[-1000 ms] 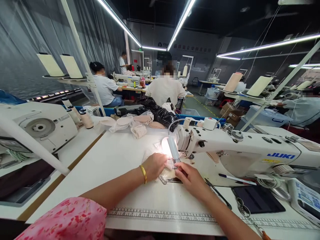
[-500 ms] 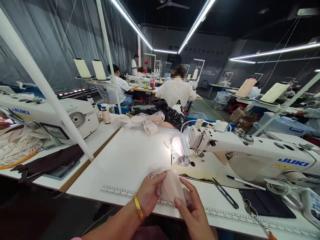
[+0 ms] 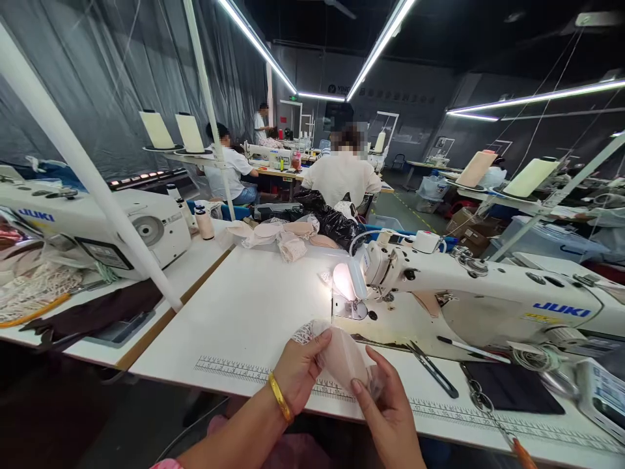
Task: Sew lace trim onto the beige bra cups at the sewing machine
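My left hand [image 3: 299,370], with a gold bangle on the wrist, and my right hand [image 3: 385,404] together hold a small pale pink fabric piece with white lace trim [image 3: 342,355] above the near edge of the white sewing table [image 3: 254,312]. The piece is lifted off the table, in front of the white JUKI sewing machine [image 3: 488,293]. The machine's lamp [image 3: 344,281] glows over the needle area, just beyond my hands.
Black snips [image 3: 432,370], a pen [image 3: 469,348], scissors [image 3: 481,402] and a dark tablet [image 3: 512,387] lie right of my hands. Fabric pieces [image 3: 288,238] and a black bag [image 3: 332,221] sit at the table's far end. A second machine [image 3: 97,225] stands left. Other people sew in the background.
My hands have pulled the fabric piece away from the needle toward the near table edge and lifted it. The view has shifted back and left.
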The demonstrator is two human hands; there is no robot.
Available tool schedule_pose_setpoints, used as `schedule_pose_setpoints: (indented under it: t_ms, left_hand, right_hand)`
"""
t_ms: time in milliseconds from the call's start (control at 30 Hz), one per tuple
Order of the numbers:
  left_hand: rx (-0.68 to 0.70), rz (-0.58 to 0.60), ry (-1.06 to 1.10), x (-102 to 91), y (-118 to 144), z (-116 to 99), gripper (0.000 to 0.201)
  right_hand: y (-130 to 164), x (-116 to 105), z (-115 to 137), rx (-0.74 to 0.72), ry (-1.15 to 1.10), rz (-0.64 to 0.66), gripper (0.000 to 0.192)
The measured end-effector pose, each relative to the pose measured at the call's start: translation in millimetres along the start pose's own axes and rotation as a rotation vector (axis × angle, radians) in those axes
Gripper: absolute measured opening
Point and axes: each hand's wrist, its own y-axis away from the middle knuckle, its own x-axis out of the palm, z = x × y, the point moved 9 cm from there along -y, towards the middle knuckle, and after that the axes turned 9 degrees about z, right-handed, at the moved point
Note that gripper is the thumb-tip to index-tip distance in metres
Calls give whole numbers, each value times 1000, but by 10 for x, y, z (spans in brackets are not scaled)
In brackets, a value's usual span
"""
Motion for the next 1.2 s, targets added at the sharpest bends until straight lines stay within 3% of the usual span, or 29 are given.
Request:
schedule_pose_setpoints:
  t_ms: [133, 333, 467, 567, 800, 967, 1200]
  left_hand:
    - [3, 52, -34, 103, 26, -21, 58]
    - [-19, 108, -37, 169, 26, 0, 53]
    - [-83, 57, 23, 125, -1, 66, 49]
    - [-100, 82, 50, 179, -1, 87, 46]
    - [-99, 73, 7, 218, -2, 92, 61]
    - [-147, 68, 31, 200, -23, 130, 59]
    - [-180, 129, -27, 284, -103, 178, 54]
  right_hand:
    - [-85, 15, 61, 91, -199, 22, 74]
    - [-152, 75, 139, 150, -376, 33, 80]
    - [-142, 86, 133, 145, -395, 23, 81]
    - [-136, 82, 134, 128, -374, 21, 81]
    - [-131, 81, 121, 115, -375, 9, 82]
    - [-132, 78, 132, 110, -374, 7, 82]
    - [-135, 87, 112, 94, -315, 44, 84]
